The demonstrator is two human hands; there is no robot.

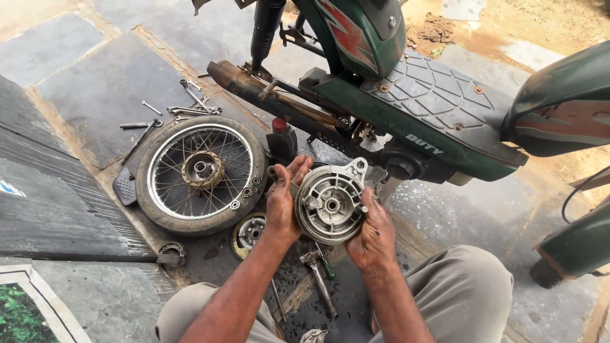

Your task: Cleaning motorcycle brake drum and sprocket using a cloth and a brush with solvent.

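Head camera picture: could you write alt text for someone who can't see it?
Both hands, left hand and right hand, hold a round grey metal hub plate over the ground. A removed spoked wheel lies to the left, with tools beyond it and a green motorbike ahead.

The brake drum plate (330,203) is dull grey cast metal; the wheel's tyre (201,171) is matt, dusty rubber.

I see the wheel (201,173) lying flat on the floor (95,95), left of the brake drum plate (330,203) (held between my hands), the scooter (406,108) behind, wrenches (190,105) beyond the wheel.
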